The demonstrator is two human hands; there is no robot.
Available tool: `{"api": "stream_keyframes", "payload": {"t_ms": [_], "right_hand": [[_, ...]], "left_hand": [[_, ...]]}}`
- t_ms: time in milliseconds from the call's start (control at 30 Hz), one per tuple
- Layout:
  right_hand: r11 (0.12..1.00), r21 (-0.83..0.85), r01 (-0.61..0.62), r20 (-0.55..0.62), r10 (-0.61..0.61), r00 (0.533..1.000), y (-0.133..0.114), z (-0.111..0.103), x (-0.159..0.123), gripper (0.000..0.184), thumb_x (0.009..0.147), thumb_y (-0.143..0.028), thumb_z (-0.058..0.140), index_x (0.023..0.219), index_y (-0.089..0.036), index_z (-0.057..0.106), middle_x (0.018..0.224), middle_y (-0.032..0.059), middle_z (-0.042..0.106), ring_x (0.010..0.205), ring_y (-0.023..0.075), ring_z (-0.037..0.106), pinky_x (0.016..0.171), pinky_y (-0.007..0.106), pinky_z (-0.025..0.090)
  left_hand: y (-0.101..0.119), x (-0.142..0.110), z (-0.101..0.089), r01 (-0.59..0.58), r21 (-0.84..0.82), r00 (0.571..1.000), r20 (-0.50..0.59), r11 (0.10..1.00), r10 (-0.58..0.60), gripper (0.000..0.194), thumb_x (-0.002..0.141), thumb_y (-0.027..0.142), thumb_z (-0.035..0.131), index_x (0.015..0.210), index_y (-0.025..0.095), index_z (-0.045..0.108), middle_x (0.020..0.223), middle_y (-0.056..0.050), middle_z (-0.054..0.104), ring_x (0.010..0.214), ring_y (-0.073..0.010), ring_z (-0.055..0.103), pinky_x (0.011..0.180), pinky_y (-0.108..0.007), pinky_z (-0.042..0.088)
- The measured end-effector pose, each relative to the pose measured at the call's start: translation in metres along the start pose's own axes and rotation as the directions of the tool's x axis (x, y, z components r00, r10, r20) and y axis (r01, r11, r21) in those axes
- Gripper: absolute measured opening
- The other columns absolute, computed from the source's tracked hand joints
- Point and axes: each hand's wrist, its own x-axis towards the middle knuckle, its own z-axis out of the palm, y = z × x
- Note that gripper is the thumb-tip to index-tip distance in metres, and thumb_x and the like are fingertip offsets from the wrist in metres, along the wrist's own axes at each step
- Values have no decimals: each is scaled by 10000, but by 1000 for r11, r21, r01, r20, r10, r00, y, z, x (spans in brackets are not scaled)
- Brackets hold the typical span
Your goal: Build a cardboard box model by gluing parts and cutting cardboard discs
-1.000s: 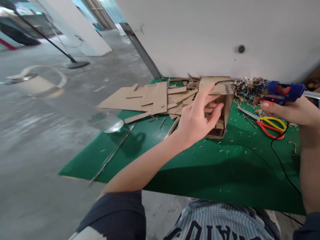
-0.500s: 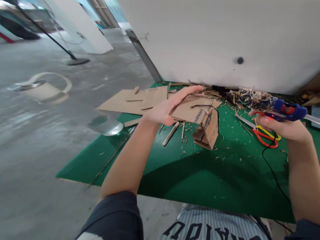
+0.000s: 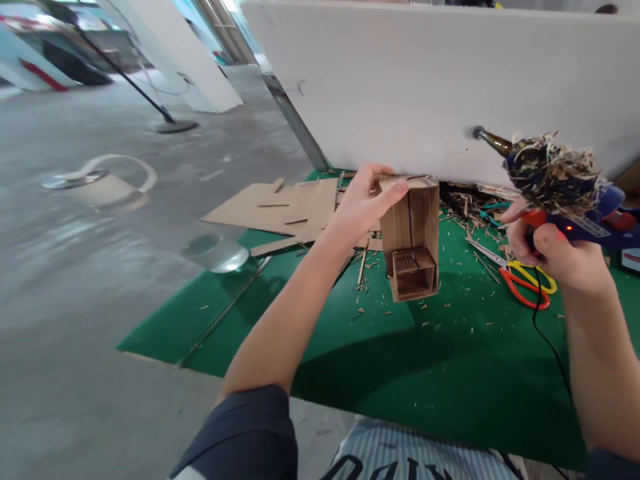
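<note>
My left hand (image 3: 367, 200) is closed on the upper left edge of a small cardboard box (image 3: 423, 220), which stands upright with its open side towards me. A small compartment shows at its bottom, and a dark thin strip runs down the inside. My right hand (image 3: 555, 250) grips a blue hot glue gun (image 3: 595, 223), its red trigger near my index finger and a small red light lit. Stringy, straw-like scraps coat the gun's front, and the nozzle points up and left. A black cable hangs below this hand.
Scissors (image 3: 520, 270) with red and yellow handles lie below my right hand on the green table (image 3: 380, 373). Flat cardboard pieces (image 3: 295, 200) and many scraps lie towards the white board (image 3: 400, 87). A clear cup (image 3: 217, 253) stands at the left.
My left hand, open before, has taken hold of the cardboard box, which now stands with its open side facing me. The glue gun has tilted, its nozzle now raised.
</note>
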Motion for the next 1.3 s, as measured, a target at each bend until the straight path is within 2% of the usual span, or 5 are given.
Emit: {"api": "stream_keyframes", "payload": {"t_ms": [100,367,467,867,1300], "right_hand": [[996,90,-26,-21,28,999,8,10,9,377,893,-639,623,1030,-290,661,629,-36,511,511,143,486,485,312,419],[974,-184,-131,-260,80,962,82,71,3,311,858,-561,637,785,-264,580,654,1,587,594,189,570,576,344,489],[955,-289,-61,-160,14,987,98,81,-10,266,800,-497,721,841,-259,610,673,7,627,580,188,569,581,334,480],[829,-549,-104,22,138,990,66,86,-9,135,842,-345,585,849,-267,475,644,24,602,535,210,546,530,293,331],[528,-845,-87,100,315,944,62,92,-4,171,925,-306,537,1013,-162,512,789,99,687,630,243,642,527,303,236]], "left_hand": [[4,3,4,12,61,993,-118,998,-5,500,888,679,619,1125,241,576,762,-7,577,730,-181,620,690,-331,522],[2,1,2,24,306,990,-141,952,20,468,891,693,574,927,227,598,738,-33,600,733,-206,574,708,-353,444],[2,0,-1,30,335,990,-141,942,19,498,888,721,565,1002,238,605,613,0,520,639,-209,538,643,-353,410],[17,-9,-3,15,517,998,-64,856,20,558,875,770,531,958,223,603,686,-44,578,696,-243,585,631,-342,419],[18,-14,12,43,590,999,-34,806,-29,667,849,721,605,1207,158,597,847,-102,677,787,-275,684,689,-344,537]]}}
